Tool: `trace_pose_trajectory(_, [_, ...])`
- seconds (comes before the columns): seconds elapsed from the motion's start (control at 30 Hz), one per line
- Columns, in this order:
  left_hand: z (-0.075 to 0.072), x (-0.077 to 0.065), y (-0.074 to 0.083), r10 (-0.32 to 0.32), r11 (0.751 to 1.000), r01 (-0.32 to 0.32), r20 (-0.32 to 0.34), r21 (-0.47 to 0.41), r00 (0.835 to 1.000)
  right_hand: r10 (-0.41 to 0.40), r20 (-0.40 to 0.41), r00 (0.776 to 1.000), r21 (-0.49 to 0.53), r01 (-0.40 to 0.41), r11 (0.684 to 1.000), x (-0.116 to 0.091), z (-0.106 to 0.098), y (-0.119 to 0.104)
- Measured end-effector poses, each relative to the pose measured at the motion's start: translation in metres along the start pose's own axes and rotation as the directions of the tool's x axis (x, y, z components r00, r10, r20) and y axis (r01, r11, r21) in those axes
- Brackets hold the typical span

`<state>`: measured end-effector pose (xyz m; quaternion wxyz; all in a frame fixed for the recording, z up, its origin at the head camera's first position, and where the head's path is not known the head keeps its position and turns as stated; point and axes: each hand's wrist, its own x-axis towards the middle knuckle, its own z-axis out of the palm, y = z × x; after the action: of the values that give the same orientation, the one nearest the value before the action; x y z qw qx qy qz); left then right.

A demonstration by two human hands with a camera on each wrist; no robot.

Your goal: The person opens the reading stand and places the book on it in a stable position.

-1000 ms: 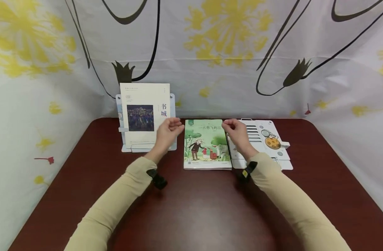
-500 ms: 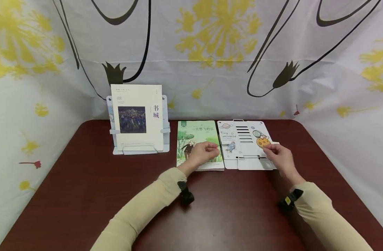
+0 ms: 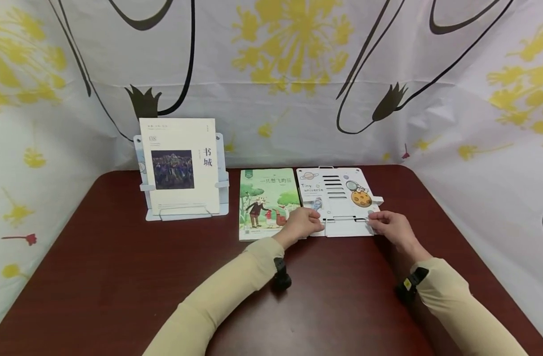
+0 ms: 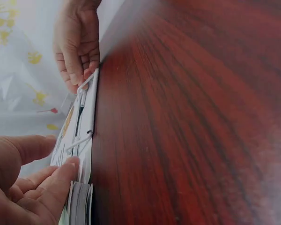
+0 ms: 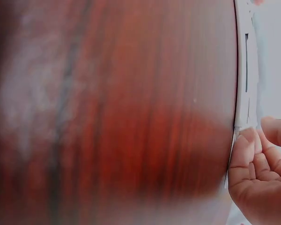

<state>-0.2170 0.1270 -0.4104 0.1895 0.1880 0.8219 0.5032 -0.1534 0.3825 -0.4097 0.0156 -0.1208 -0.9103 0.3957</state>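
Note:
A white book stand with space drawings lies flat on the table, a folded wire rest across its lower part. My right hand is at its lower right corner, fingertips touching the edge by the wire's end. In the right wrist view, the right thumb stands apart from the fingers. My left hand is at the stand's lower left, over the corner of a green picture book. The left wrist view shows the left thumb and fingers spread apart, with nothing between them.
At the left, a pale blue book stand stands upright, holding a cream book behind its wire rest. The dark red wooden table runs back to a white patterned cloth.
Both hands have moved right, away from the green book's upper sides and down to the white stand's lower corners. The head view has turned rightward. Books and stands stay in place.

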Motion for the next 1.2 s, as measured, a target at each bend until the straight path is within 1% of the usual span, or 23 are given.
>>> trace_pose_trajectory(0.1, [0.004, 0.003, 0.004, 0.009, 0.995, -0.009, 0.006, 0.096, 1.000, 0.007, 0.000, 1.000, 0.005, -0.007, 1.000, 0.001, 0.000, 0.001])
trace_pose_trajectory(0.2, [0.010, 0.005, 0.006, 0.017, 0.981, -0.018, 0.008, 0.192, 1.000, 0.015, 0.022, 1.000, 0.014, -0.015, 1.000, 0.002, 0.000, 0.000])
trace_pose_trajectory(0.3, [0.013, 0.006, 0.006, 0.027, 0.970, -0.023, -0.011, 0.241, 1.000, 0.038, 0.054, 0.998, 0.041, -0.041, 0.998, 0.005, 0.000, 0.000])
trace_pose_trajectory(0.37, [0.015, 0.007, 0.005, 0.036, 0.966, -0.028, -0.028, 0.256, 0.999, 0.057, 0.076, 0.995, 0.067, -0.062, 0.996, 0.007, -0.001, -0.001])
trace_pose_trajectory(0.5, [0.018, 0.008, 0.004, 0.051, 0.968, -0.037, -0.049, 0.250, 0.997, 0.088, 0.115, 0.989, 0.109, -0.101, 0.989, 0.010, -0.002, -0.001])
trace_pose_trajectory(0.67, [0.021, 0.006, 0.003, 0.081, 0.969, -0.063, -0.069, 0.239, 0.994, 0.091, 0.164, 0.982, 0.129, -0.113, 0.985, 0.009, -0.006, 0.001])
trace_pose_trajectory(0.87, [0.023, 0.003, 0.001, 0.148, 0.964, -0.127, -0.077, 0.233, 0.986, 0.071, 0.199, 0.978, 0.148, -0.101, 0.984, 0.008, -0.007, 0.002])
trace_pose_trajectory(0.93, [0.024, 0.002, -0.001, 0.181, 0.960, -0.161, -0.072, 0.230, 0.981, 0.050, 0.205, 0.977, 0.164, -0.084, 0.983, 0.008, -0.007, 0.003])
trace_pose_trajectory(1.03, [0.026, 0.001, -0.004, 0.246, 0.945, -0.225, -0.063, 0.238, 0.967, 0.014, 0.215, 0.977, 0.193, -0.057, 0.979, 0.007, -0.008, 0.005])
trace_pose_trajectory(1.13, [0.026, 0.001, -0.006, 0.313, 0.917, -0.287, -0.054, 0.277, 0.948, -0.014, 0.223, 0.975, 0.227, -0.038, 0.973, 0.007, -0.009, 0.007])
trace_pose_trajectory(1.2, [0.026, 0.001, -0.007, 0.341, 0.899, -0.312, -0.046, 0.309, 0.939, -0.017, 0.226, 0.974, 0.242, -0.039, 0.970, 0.008, -0.009, 0.009])
